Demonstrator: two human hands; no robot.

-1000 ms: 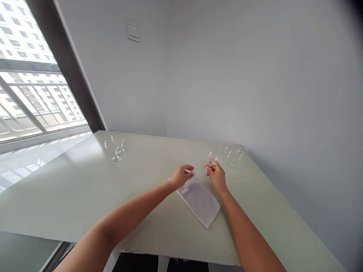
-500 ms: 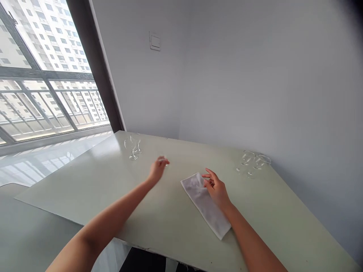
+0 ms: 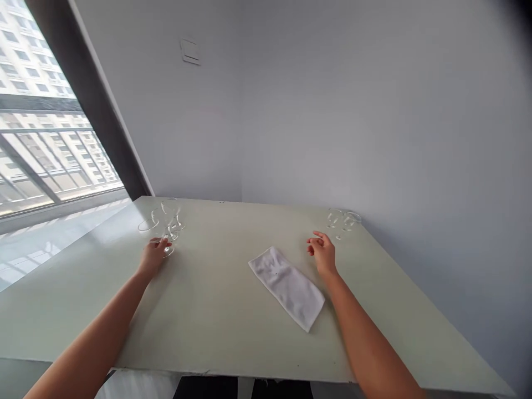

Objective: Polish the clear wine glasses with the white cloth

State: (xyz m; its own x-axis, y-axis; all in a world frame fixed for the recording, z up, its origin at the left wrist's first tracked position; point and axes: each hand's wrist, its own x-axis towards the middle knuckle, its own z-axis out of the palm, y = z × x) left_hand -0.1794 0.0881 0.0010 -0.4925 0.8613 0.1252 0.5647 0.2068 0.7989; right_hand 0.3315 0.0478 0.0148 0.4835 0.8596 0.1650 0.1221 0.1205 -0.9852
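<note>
My left hand (image 3: 153, 256) is closed round a clear stemmed glass (image 3: 168, 251) at the left of the table, with the glass's foot showing beside my fingers. Just beyond it stand other stemmed glasses (image 3: 169, 213), close together and overlapping in view. My right hand (image 3: 323, 252) hovers over the table right of centre, holding nothing, its index finger stretched and the others loosely bent. A folded white cloth (image 3: 288, 288) lies flat between my hands, nearer to the right one. Past my right hand, several more clear stemmed glasses (image 3: 348, 221) stand near the wall.
The pale table (image 3: 208, 310) reaches back to a grey wall (image 3: 299, 111) with a light switch (image 3: 190, 51). Its front edge runs close to me. At the left are a dark frame (image 3: 83, 94) and a window with a railing (image 3: 50, 149).
My left hand has carried the glass left, up to the left-hand group. My right hand has moved away from the cloth toward the right-hand glasses. The view has turned to the right.
</note>
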